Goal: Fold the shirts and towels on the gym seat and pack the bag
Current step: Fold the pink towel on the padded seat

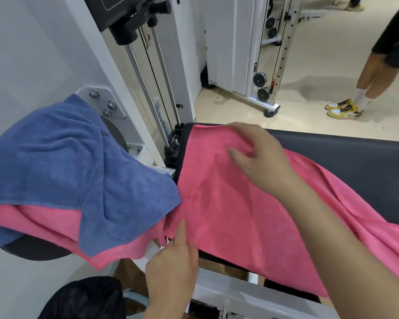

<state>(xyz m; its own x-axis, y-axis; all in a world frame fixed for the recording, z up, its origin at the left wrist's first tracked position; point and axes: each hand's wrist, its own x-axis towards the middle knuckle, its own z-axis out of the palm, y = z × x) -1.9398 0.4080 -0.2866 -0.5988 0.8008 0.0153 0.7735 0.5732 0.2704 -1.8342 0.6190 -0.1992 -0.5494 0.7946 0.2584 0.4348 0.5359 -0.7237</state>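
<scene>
A pink towel (219, 210) lies spread over the black gym seat (346, 162), its right part trailing off in folds. My right hand (258, 157) rests on the towel's far edge with fingers loosely bent, the thumb on the cloth. My left hand (173, 261) lies at the towel's near left corner, its fingers straight along the cloth. To the left, a blue towel (62, 169) is draped over a second pink towel (55, 226) on a round black pad.
A dark bag or garment (85, 298) sits at the bottom left by my legs. The weight machine's rods and cables (152, 88) rise behind the seat. Another person in yellow sneakers (343, 109) stands on the floor at the far right.
</scene>
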